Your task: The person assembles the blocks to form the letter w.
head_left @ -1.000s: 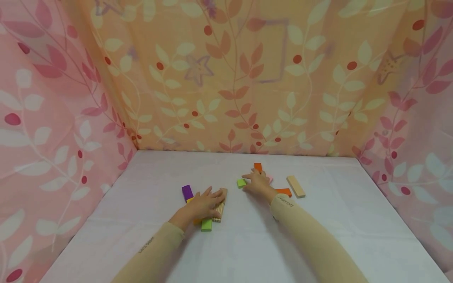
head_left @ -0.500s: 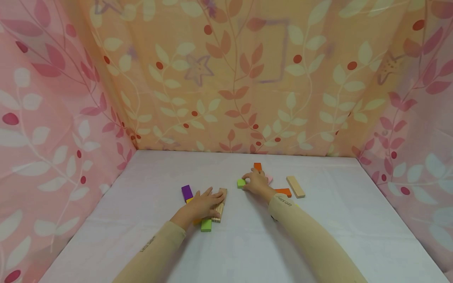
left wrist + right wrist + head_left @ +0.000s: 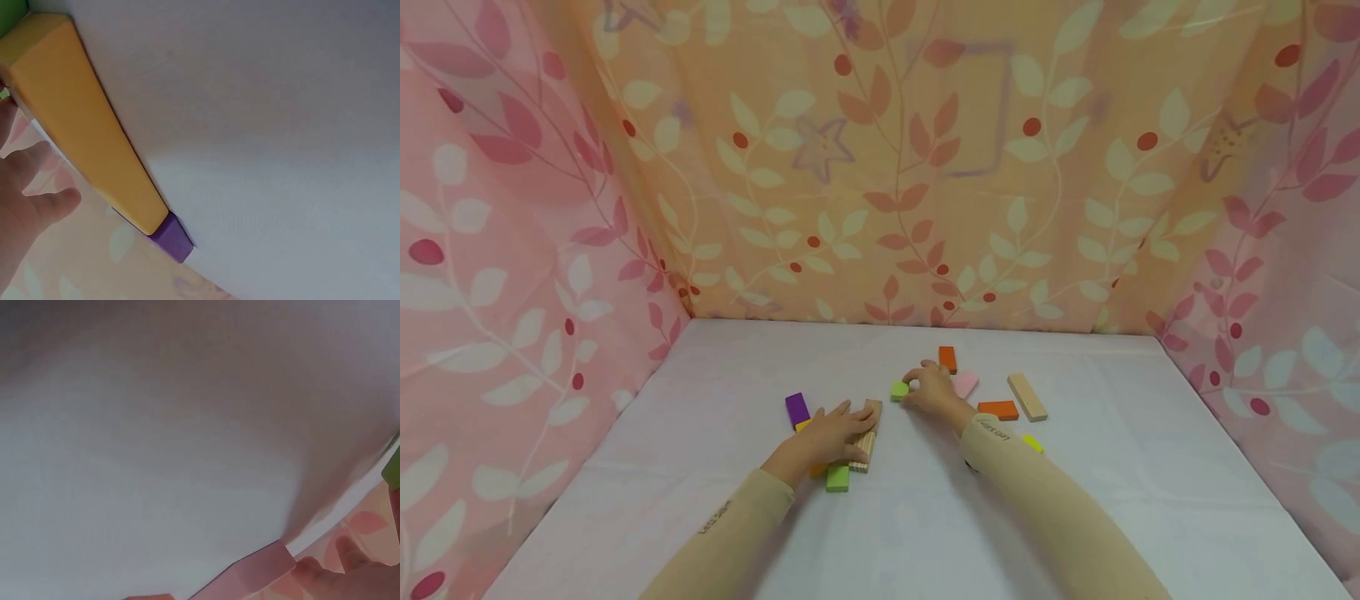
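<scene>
My right hand point(image 3: 934, 392) pinches a small light green block point(image 3: 899, 392) between thumb and fingers, low over the white table. A corner of that block and several fingertips enter the right wrist view at its right edge. My left hand point(image 3: 827, 437) lies with spread fingers over a group of blocks, its fingertips on the natural wood blocks point(image 3: 862, 454). Under and beside it are a long yellow-orange block point(image 3: 94, 131), a purple block point(image 3: 797, 410) and another green block point(image 3: 838, 478). The palm hides part of this group.
Right of my right hand lie a pink block point(image 3: 967, 385), an orange block point(image 3: 997, 410), a second orange block point(image 3: 947, 359) farther back, a plain wood block point(image 3: 1027, 397) and a yellow block point(image 3: 1033, 443) by the sleeve. Floral cloth point(image 3: 887, 208) walls the table's back and sides.
My right hand has closed on the green block and moved slightly left with it, uncovering more of the pink, orange and yellow blocks. The left hand stays in place.
</scene>
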Demonstrator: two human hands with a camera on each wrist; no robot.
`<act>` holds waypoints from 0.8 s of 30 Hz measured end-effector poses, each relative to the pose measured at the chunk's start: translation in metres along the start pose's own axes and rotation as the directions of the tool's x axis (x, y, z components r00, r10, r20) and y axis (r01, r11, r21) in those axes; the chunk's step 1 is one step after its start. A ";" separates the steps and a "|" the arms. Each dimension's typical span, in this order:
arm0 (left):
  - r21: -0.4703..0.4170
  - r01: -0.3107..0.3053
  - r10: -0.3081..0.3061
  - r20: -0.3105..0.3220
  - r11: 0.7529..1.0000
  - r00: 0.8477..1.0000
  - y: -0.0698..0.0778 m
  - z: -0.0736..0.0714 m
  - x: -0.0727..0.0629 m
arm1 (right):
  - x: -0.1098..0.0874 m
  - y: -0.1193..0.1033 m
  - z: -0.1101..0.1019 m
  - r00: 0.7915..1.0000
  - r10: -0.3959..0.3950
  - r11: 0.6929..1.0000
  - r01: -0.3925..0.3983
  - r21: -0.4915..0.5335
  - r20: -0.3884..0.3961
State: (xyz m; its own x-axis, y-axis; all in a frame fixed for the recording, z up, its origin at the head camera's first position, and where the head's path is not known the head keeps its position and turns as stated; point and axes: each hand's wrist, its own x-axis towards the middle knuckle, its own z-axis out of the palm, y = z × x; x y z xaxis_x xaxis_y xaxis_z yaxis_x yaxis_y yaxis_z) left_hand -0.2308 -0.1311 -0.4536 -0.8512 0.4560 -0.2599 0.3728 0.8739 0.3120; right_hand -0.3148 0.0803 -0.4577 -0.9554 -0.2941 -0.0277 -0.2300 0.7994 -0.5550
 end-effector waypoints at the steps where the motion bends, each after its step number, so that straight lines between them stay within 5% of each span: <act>1: 0.002 -0.002 0.002 -0.002 1.000 1.000 0.000 0.000 0.000 | 0.001 0.000 0.001 1.000 -0.003 1.000 0.003 0.000 0.000; 24: -0.034 -0.011 0.011 -0.010 0.999 1.000 -0.001 0.000 -0.002 | 0.002 -0.010 0.010 0.997 -0.053 0.998 0.052 0.020 0.048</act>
State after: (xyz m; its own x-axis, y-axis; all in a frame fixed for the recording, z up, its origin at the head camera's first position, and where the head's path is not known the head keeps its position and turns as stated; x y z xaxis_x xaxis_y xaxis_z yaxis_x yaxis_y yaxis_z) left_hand -0.2295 -0.1333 -0.4537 -0.8507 0.4635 -0.2478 0.3693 0.8627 0.3456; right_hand -0.3126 0.0670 -0.4603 -0.9319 -0.3606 -0.0383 -0.2753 0.7723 -0.5726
